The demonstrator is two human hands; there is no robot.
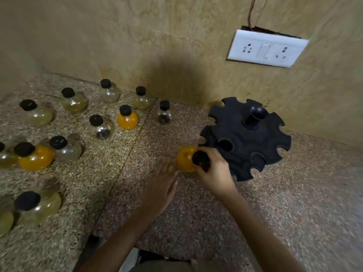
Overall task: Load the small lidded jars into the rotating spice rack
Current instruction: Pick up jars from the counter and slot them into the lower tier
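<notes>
A black rotating spice rack [245, 138] with notched rim slots and a central post stands on the counter at the right; no jar shows in its slots. My right hand [214, 169] grips the black lid of a round yellow-filled jar [184, 158], held just left of the rack's front-left edge. My left hand [163, 185] hovers flat and blurred just left of that jar, fingers straight, holding nothing. Several more small black-lidded jars stand on the counter to the left, among them a yellow one [127, 119] and another yellow one [36, 157].
The speckled granite counter [196, 213] meets a beige tiled wall behind the rack. A white socket plate [267, 48] hangs on the wall above the rack. The counter's front edge runs near the bottom of the view.
</notes>
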